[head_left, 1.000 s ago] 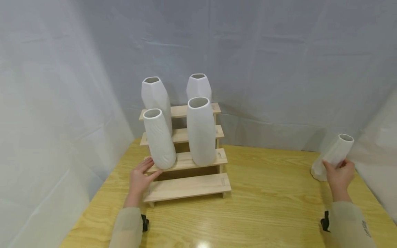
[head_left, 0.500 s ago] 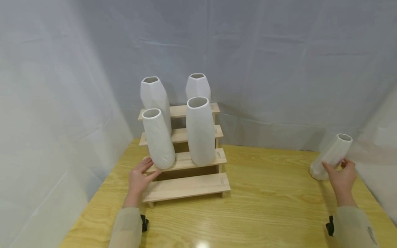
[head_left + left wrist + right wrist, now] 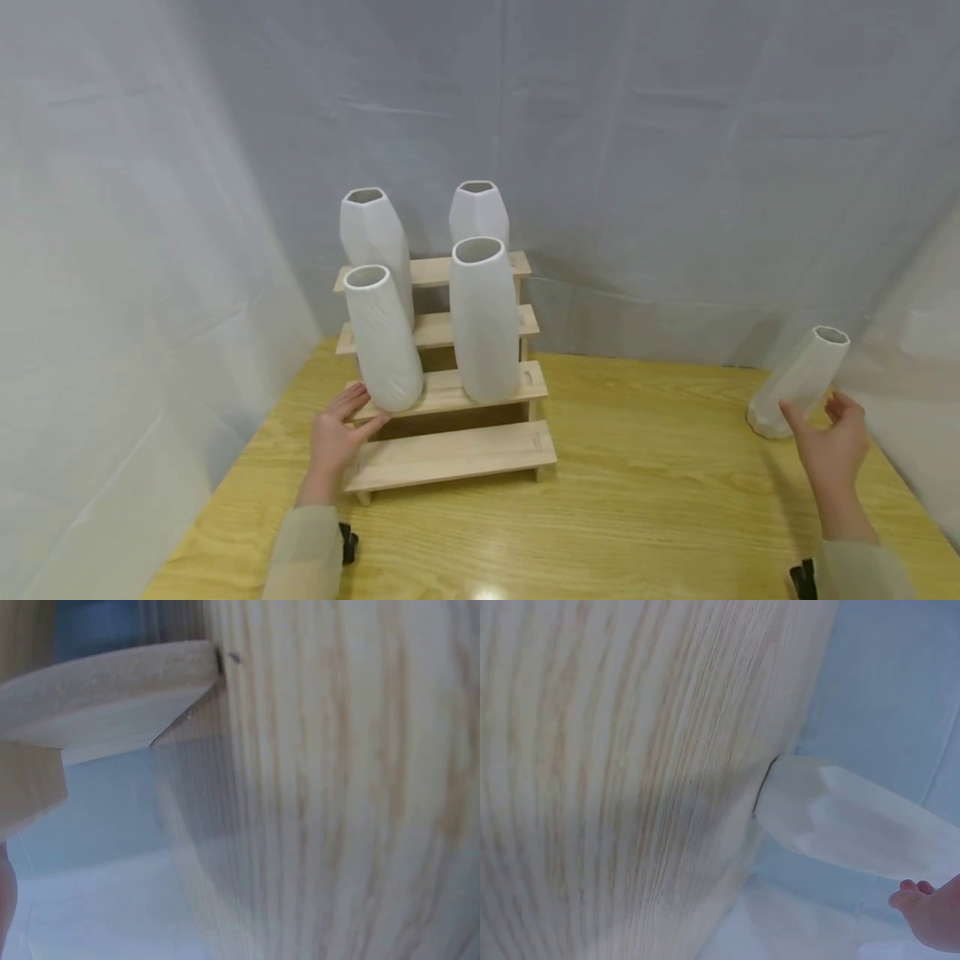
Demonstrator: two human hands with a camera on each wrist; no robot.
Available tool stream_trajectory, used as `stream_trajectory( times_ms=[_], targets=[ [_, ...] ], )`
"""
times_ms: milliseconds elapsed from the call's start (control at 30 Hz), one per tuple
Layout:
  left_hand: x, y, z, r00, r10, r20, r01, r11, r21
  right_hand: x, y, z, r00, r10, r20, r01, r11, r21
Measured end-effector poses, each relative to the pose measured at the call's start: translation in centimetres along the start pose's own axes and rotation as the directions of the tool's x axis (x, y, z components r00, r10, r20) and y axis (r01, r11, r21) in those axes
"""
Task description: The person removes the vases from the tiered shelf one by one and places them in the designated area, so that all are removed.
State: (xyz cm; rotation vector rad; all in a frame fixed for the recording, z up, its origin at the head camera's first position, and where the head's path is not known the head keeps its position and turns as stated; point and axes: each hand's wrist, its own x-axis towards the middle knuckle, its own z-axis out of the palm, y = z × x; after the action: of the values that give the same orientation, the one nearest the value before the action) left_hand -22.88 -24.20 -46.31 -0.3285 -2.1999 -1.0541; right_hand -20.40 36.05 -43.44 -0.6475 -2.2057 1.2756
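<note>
Both wrist views are mostly a blur of pale wood grain, so little can be read there: the left one catches only the rounded ends of two shelf boards, and the right one shows the base of the faceted vase [image 3: 855, 825] with a few fingertips [image 3: 922, 900] at the frame's edge, its mouth cut off. From the head view, both forearms run out of the bottom of the picture, and the back pair of vases on the wooden stepped rack [image 3: 450, 454] is half hidden behind the front pair. The surface [image 3: 637, 517] is a yellowish wood-grain top with a soft shine, closed in on all sides by pale grey-white cloth hung in loose folds. The rack is unfinished light timber with four steps; on it stand four matte white vases, two angular ones behind, two rounded, faintly ribbed ones in front, the left front vase [image 3: 384, 337] leaning. The left hand [image 3: 337, 437] lies flat with straight fingers on the edge of the second step, just beside that vase's foot. The right hand [image 3: 828, 442] is spread and relaxed, just beside the faceted vase [image 3: 798, 383], gripping nothing; that vase stands at the far right of the surface, near the cloth, tilted to the right.
</note>
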Motion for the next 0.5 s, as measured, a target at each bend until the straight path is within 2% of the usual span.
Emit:
stream_trajectory(
  times_ms=[167,300,500],
  targets=[
    [0.2,0.0,0.0,0.997,-0.058,0.047,0.056,0.998,0.034,-1.1,-0.4,-0.2,1.0,0.005,0.004,-0.005,1.0,0.021],
    [0.3,0.0,-0.1,0.994,-0.091,0.066,0.087,0.995,0.051,-1.7,-0.8,0.1,0.999,-0.034,-0.01,0.034,0.999,0.031],
    [0.3,0.1,-0.1,0.991,-0.103,0.081,0.101,0.994,0.039,-2.5,-1.6,0.7,0.997,-0.081,0.003,0.081,0.996,0.023]
  ],
)
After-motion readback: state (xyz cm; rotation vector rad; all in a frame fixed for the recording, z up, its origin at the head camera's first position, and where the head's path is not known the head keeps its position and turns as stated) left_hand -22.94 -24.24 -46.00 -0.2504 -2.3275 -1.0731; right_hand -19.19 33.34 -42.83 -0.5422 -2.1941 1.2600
